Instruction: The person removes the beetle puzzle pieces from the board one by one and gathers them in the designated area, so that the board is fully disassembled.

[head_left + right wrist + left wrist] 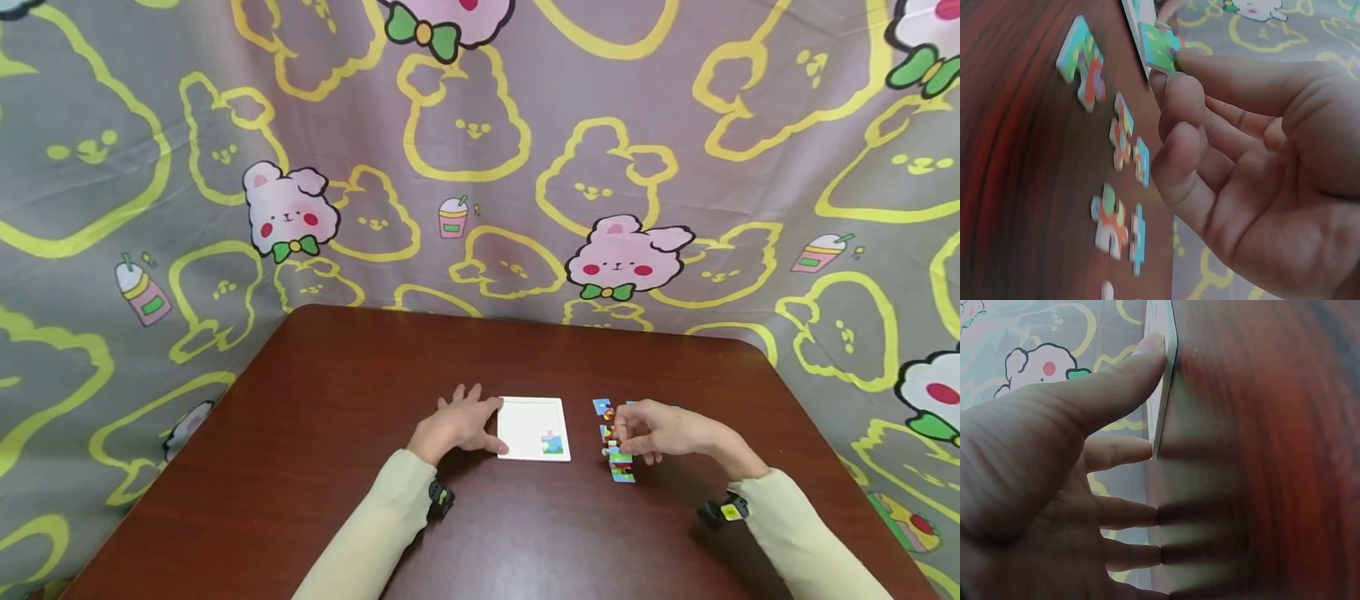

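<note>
A square white puzzle tray (521, 428) lies on the table, with a joined green, blue and pink puzzle patch (552, 443) in its lower right corner. My left hand (459, 423) is at the tray's left side with straight fingers. Its thumb (1125, 378) rests on the rim, and the index fingertip touches the edge. To the right of the tray, my right hand (651, 429) pinches a mostly green puzzle piece (1161, 49) between thumb and fingers, raised above the table. Below that hand lies a puzzle piece with a green and blue edge (1082, 59).
Several loose jigsaw pieces lie around the right hand, among them a blue one (602, 406) and an orange and white one (1110, 225). The dark red-brown table (337, 400) meets a cartoon-patterned curtain (360, 225) at its back and sides.
</note>
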Available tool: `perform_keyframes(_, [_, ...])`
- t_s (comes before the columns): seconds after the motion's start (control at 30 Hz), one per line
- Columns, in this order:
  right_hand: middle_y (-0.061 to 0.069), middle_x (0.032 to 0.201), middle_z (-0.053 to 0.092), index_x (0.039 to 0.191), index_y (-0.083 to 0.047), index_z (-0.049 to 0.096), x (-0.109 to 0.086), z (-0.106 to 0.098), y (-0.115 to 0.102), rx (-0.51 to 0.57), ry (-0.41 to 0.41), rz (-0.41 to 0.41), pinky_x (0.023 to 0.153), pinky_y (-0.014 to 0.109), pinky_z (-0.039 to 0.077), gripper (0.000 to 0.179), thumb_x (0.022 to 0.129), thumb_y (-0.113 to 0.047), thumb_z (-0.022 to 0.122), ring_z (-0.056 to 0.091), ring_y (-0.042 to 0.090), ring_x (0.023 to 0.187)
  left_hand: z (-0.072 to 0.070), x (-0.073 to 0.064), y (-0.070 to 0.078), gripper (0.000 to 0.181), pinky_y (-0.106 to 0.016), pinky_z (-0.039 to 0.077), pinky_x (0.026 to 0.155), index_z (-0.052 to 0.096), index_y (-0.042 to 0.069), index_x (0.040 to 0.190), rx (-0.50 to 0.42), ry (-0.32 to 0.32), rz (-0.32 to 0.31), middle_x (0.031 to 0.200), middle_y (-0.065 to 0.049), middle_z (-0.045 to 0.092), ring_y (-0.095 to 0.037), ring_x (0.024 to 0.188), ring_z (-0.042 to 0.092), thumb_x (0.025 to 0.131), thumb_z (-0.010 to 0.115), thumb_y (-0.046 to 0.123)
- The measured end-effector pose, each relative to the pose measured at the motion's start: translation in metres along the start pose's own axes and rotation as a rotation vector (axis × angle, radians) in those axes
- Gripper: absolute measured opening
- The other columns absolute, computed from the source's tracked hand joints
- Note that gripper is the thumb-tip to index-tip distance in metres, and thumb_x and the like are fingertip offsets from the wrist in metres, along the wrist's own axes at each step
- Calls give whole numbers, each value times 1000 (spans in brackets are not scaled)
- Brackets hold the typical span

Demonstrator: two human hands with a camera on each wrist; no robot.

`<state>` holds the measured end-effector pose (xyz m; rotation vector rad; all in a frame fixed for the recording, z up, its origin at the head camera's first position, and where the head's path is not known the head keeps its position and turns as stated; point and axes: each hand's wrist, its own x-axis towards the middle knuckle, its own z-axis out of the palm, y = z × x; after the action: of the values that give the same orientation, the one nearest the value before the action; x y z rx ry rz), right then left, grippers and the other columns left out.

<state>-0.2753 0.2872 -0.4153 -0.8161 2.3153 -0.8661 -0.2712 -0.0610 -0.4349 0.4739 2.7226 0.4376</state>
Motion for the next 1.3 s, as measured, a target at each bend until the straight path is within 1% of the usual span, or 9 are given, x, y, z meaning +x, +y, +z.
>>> perform_keyframes(0.17, [21,74,60,87,-6,56,-12,-4,6,25,-1,19,50,33,53,17,93,-17,67,60,18,53,-2,-1,1,82,-68,17,115,35,24,154,0,-3,9,163,-18,18,-45,151,9,86,70,52])
perform_keyframes(0.3, [15,73,60,88,-5,56,-19,-4,11,28,-4,39,50,32,52,17,93,-17,68,60,16,53,-1,-2,0,82,-69,17,115,35,24,153,4,-3,9,163,-18,18,-45,151,9,86,70,52])
perform_keyframes(0.4, [10,72,61,89,-5,57,-22,-3,15,36,-28,46,50,31,52,16,92,-16,68,59,14,53,0,-3,0,82,-69,17,115,35,24,153,5,-10,9,163,-18,18,-45,151,9,85,71,52])
perform_keyframes(0.57, [6,71,61,91,-2,58,-30,-2,20,70,-58,49,49,30,52,14,93,-13,67,58,12,51,2,-4,-1,81,-69,18,114,37,23,153,13,-5,11,163,-18,19,-45,151,10,85,71,52])
perform_keyframes(0.73, [10,70,62,91,-1,58,-34,-2,22,73,-65,80,48,30,52,13,92,-11,67,58,13,50,2,-5,-2,82,-69,17,115,36,23,153,1,0,13,163,-18,19,-45,151,9,85,71,52])
perform_keyframes(0.87, [15,69,63,90,-1,58,-34,-1,26,76,-74,78,45,29,51,14,91,-11,68,57,11,48,1,-5,-3,82,-68,17,115,36,23,153,1,1,13,163,-18,18,-45,151,9,85,71,52])
perform_keyframes(1.0, [12,66,62,86,0,56,-32,-2,29,75,-69,95,43,25,49,18,90,-12,70,56,10,46,0,-4,-3,82,-69,16,115,35,24,154,0,-1,14,164,-18,17,-45,151,8,86,70,52])
perform_keyframes(1.17, [2,64,57,79,0,51,-29,-1,27,30,-52,147,43,21,45,26,88,-12,72,52,9,44,1,-4,-3,82,-69,16,115,34,24,154,5,-9,8,164,-18,17,-45,151,8,86,70,52])
perform_keyframes(1.3, [-2,61,53,74,-4,49,-27,-1,19,-74,-36,194,43,20,43,29,85,-10,75,49,8,43,1,-2,-2,81,-69,16,115,35,24,154,3,-9,10,164,-18,17,-45,151,8,86,70,52])
